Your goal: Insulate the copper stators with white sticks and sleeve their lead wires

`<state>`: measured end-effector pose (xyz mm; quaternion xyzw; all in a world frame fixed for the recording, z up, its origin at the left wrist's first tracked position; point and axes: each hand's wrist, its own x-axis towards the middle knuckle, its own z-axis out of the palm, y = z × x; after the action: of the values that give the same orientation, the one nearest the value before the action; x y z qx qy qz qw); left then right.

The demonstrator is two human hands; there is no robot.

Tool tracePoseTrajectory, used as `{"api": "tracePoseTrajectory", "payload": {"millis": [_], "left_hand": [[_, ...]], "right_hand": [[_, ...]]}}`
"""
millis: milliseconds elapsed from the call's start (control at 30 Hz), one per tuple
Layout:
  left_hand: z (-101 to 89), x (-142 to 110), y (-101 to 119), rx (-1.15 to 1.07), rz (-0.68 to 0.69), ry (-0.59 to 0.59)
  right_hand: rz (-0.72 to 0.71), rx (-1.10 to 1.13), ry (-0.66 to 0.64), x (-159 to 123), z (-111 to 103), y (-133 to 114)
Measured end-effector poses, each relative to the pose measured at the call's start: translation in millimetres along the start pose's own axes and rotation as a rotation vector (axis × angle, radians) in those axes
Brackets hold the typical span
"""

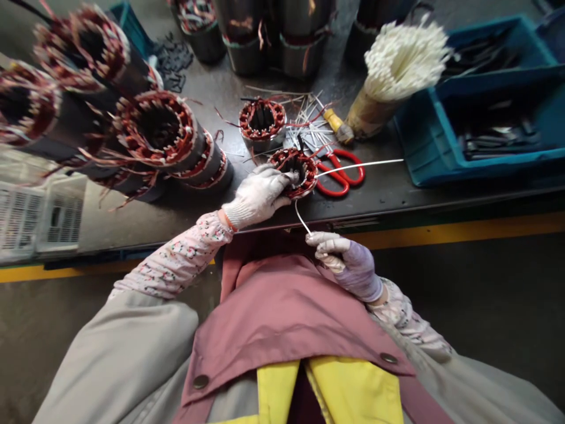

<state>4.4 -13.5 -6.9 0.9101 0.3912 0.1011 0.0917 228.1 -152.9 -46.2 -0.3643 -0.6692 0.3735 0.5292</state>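
Note:
A small motor stator (304,187) with red-brown copper windings stands near the bench's front edge. My left hand (261,193), in a white knit glove, is closed on its left rim, with the fingertips over the bore. A thin white cord (359,168) runs from the stator, one end stretching right across the bench. Its other end comes down to my right hand (346,259), which pinches it below the bench edge in a white and purple glove. Red-handled scissors (339,172) lie just right of the stator. A second small stator (262,122) sits behind it.
Larger stators (161,129) are stacked at the left, and more stand at the back. Cut white pieces (311,126) and a yellow-handled tool (338,125) lie beyond the scissors. A holder (368,109) of white cords stands beside blue bins (428,141) of dark parts.

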Motion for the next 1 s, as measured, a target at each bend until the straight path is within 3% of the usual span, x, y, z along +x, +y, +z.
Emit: {"api": "tracePoseTrajectory", "payload": {"millis": [267,433,600,700,833,1000], "left_hand": [[0.2,0,-1,-0.004,0.006,0.002],[3.1,0,-4,-0.017,-0.002,0.017],[16.9,-9,-2,-0.095,-0.057,0.208],[21.8,-14,3,-0.066,-0.118,0.310],[18.0,-14,8,0.006,-0.101,0.247],[14.6,-13,12,0.020,-0.190,0.240]], "right_hand": [[0.082,-0.025,0.104,-14,-1,-13],[0.054,-0.055,0.117,2,17,11],[-0.150,-0.118,0.107,30,31,41],[-0.119,-0.163,0.004,24,24,38],[-0.109,-0.179,0.013,17,22,32],[-0.222,-0.322,0.087,39,41,50]]}}
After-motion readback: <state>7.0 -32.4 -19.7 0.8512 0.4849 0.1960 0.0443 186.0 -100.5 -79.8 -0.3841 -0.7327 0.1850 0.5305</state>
